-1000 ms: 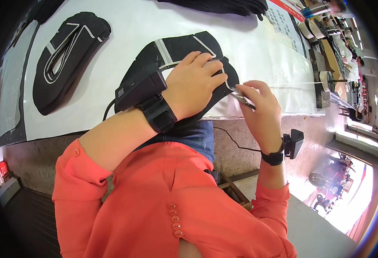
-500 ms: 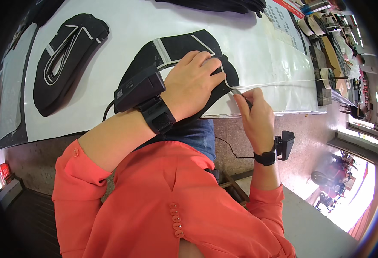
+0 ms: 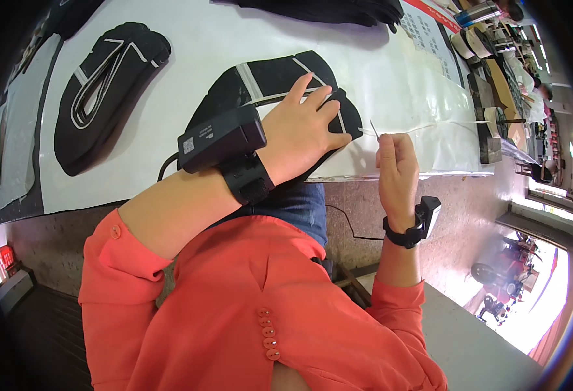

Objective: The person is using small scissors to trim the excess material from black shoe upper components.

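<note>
Head view: where's the black fabric piece (image 3: pixel 224 98)?

— On the table (image 3: pixel 423 85), under the left hand (image 3: pixel 302 130), which lies over it, fingers spread.

— And the right hand (image 3: pixel 397 159)?

— Apart from the left, beyond the fabric's right edge, pinching a slim metal tool (image 3: pixel 374 130). White cord (image 3: pixel 456 123) stretches rightward from near the tool. The left, touching the fabric, is nearer; its long axis is partly covered.

head view | fisheye | looks down | close above hands (image 3: pixel 301 133), table (image 3: pixel 149 150)
</note>
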A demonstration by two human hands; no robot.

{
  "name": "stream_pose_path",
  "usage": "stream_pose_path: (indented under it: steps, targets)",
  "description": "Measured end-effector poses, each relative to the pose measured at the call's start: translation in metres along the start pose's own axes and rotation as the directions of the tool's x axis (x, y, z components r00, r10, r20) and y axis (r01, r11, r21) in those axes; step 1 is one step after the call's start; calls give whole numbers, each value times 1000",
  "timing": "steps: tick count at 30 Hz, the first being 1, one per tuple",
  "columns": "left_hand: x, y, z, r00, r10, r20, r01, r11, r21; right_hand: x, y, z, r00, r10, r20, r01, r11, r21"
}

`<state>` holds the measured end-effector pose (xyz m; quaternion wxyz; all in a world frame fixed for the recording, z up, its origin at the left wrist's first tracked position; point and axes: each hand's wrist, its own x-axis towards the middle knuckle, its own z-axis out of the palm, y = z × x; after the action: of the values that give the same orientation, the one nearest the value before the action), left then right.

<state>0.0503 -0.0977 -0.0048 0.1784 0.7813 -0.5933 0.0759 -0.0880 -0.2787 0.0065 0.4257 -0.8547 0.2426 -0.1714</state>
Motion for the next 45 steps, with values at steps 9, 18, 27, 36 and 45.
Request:
stream_pose_path:
  steps: [9,18,27,36,45]
  targets:
    - [-37,-37,-55,965,-221,-140,161,925,-344,-3,-29,14,989,38,140,-62,984,169]
    - [-138,-70,-125,502,-740,449,768,141,-625,5,-52,36,776,-251,579,290,957,26]
    - [-148,-70,-122,647,-761,56,674,535,-509,2,-73,76,775,-344,530,399,917,10]
    - [-255,-135,-198,343,-894,-289,795,440,-418,2,-68,78,825,-371,426,350,928,131]
    - [-200,-125,-193,644,-659,-389,737,670,84,-2,-58,67,870,-320,374,278,946,165]
